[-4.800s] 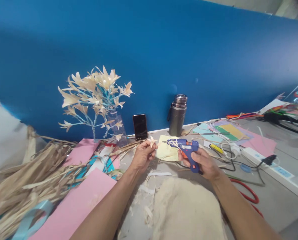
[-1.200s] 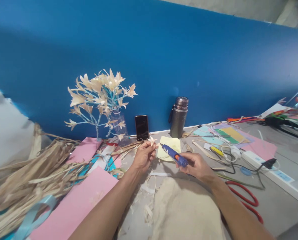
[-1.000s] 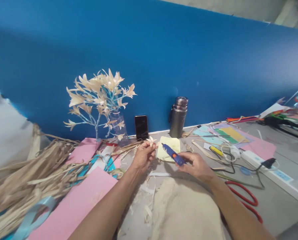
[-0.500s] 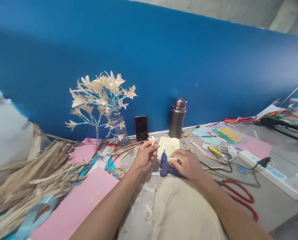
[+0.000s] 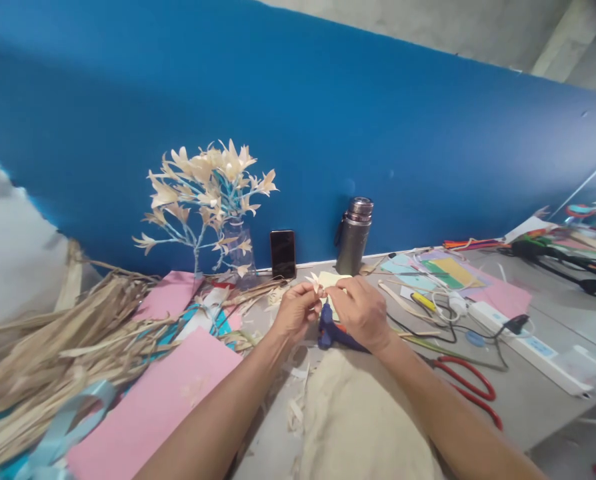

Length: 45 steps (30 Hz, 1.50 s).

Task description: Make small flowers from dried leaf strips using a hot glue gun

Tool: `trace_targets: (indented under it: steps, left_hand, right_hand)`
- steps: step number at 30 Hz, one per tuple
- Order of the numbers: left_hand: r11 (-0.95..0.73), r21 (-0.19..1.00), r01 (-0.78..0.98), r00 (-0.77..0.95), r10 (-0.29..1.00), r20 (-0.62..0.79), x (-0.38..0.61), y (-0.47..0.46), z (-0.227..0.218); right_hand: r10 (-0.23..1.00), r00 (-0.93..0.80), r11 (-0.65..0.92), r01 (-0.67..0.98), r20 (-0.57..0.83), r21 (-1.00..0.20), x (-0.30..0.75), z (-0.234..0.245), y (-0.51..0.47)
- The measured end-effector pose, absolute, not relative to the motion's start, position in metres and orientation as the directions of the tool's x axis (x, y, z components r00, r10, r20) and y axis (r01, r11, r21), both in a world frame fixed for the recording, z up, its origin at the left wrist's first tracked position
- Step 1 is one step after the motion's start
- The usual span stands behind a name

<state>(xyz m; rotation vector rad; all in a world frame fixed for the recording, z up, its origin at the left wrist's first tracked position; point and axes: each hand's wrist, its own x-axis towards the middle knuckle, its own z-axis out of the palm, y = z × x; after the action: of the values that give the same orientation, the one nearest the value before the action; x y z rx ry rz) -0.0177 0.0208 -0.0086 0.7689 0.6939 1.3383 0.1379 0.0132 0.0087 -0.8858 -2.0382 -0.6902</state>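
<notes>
My left hand [image 5: 293,312] pinches a small cream flower [image 5: 315,280] made of dried leaf, held above the table. My right hand [image 5: 359,312] has come up beside it, its fingertips closed on the same flower. The blue glue gun [image 5: 329,335] lies on the table just under both hands, on a yellowish pad [image 5: 332,280]. A blue-stemmed branch of cream flowers [image 5: 209,193] stands in a clear vase [image 5: 239,250] to the back left.
Dried leaf strips [image 5: 63,340] and pink paper sheets [image 5: 178,373] cover the left. A phone [image 5: 283,253] and steel flask [image 5: 354,227] stand against the blue wall. Red-handled scissors [image 5: 465,380], cables and a white power strip [image 5: 523,340] lie right. Beige cloth [image 5: 363,420] lies nearest me.
My right hand set the glue gun down on the table, let go of it and moved up to the flower in my left hand. The view drifted slightly right.
</notes>
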Motion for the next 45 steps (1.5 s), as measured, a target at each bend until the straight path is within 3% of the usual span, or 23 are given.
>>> trace_targets:
  steps: [2, 4, 7, 10, 13, 15, 17, 24, 31, 39, 45]
  left_hand:
    - [0.088, 0.810, -0.580, 0.135, 0.991, -0.011, -0.017, 0.019, -0.008]
    - [0.104, 0.799, -0.592, 0.161, 0.987, -0.009, -0.018, 0.018, -0.008]
    - [0.126, 0.784, -0.608, 0.185, 0.983, -0.014, -0.020, 0.019, -0.010]
    - [0.147, 0.790, -0.595, 0.198, 0.980, -0.034, -0.022, 0.020, -0.011]
    - [0.174, 0.793, -0.584, 0.231, 0.972, -0.043, -0.020, 0.019, -0.011]
    - [0.196, 0.792, -0.578, 0.263, 0.964, -0.046, -0.017, 0.017, -0.012]
    - [0.208, 0.792, -0.573, 0.283, 0.958, -0.047, -0.014, 0.015, -0.012]
    - [0.174, 0.822, -0.542, 0.236, 0.970, -0.050, -0.010, 0.013, -0.014]
    - [-0.072, 0.950, -0.304, 0.138, 0.983, 0.119, -0.011, 0.012, -0.013]
    - [-0.159, 0.965, -0.209, 0.087, 0.980, 0.180, -0.011, 0.011, -0.012]
    - [-0.041, 0.943, -0.329, 0.103, 0.992, 0.079, -0.008, 0.010, -0.012]
  right_hand:
    - [0.359, -0.428, 0.619, 0.774, 0.830, 0.131, 0.139, 0.007, 0.014]
    - [0.390, -0.361, 0.647, 0.762, 0.847, 0.027, 0.139, 0.004, 0.015]
    - [0.524, -0.149, 0.700, 0.636, 0.839, -0.324, 0.140, 0.000, 0.017]
    - [0.755, 0.000, 0.625, 0.304, 0.655, -0.720, 0.141, -0.004, 0.019]
    - [0.929, 0.014, 0.370, -0.086, 0.370, -0.925, 0.140, -0.009, 0.023]
    - [0.975, -0.007, 0.214, -0.267, 0.223, -0.940, 0.139, -0.012, 0.025]
    - [0.987, -0.025, 0.142, -0.345, 0.160, -0.928, 0.138, -0.015, 0.027]
    - [0.979, 0.046, 0.201, -0.319, 0.196, -0.926, 0.138, -0.015, 0.026]
    - [0.983, -0.006, 0.150, -0.558, 0.184, -0.817, 0.150, 0.001, 0.029]
    - [0.964, -0.098, 0.160, -0.523, 0.246, -0.837, 0.154, 0.000, 0.027]
    - [0.932, -0.124, 0.251, -0.461, 0.342, -0.851, 0.147, -0.006, 0.022]
